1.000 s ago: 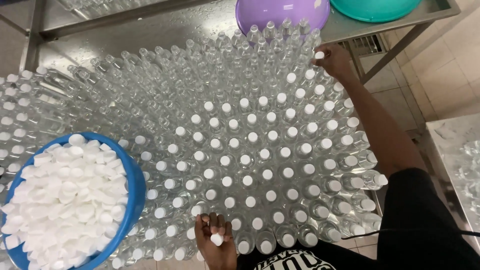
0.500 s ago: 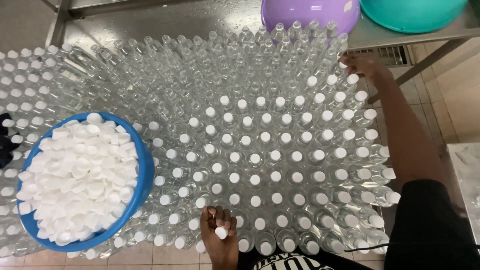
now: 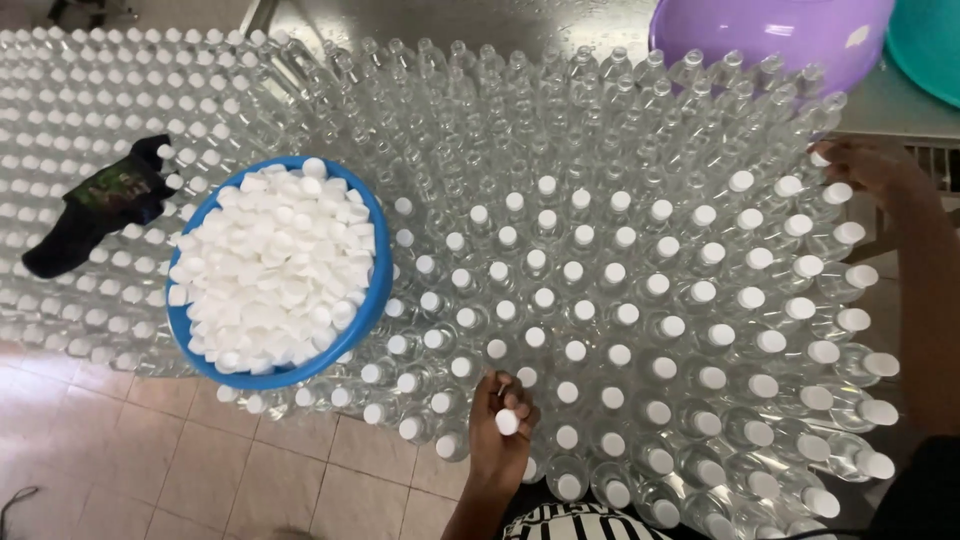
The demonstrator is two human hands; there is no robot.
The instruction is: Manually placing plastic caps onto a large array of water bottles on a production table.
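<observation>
A dense field of clear plastic bottles [image 3: 600,250] stands on the floor; the near ones carry white caps, those further back are uncapped. My left hand [image 3: 503,425] is at the near edge of the bottles, fingers closed around white caps [image 3: 507,421]. My right hand [image 3: 868,165] reaches out at the far right and rests on the top of a capped bottle [image 3: 820,160]. A blue bowl [image 3: 372,300] heaped with white caps [image 3: 270,265] sits on top of the bottles to the left.
A purple basin [image 3: 770,40] and a teal basin [image 3: 925,45] stand on a metal table at the top right. A dark cloth-like thing [image 3: 100,200] lies on the capped bottles at the far left. Tiled floor [image 3: 200,460] shows at the lower left.
The view has swung to the left, so the blue bowl now sits nearer the middle. My right hand has stayed at the far right bottles; my left hand keeps the caps.
</observation>
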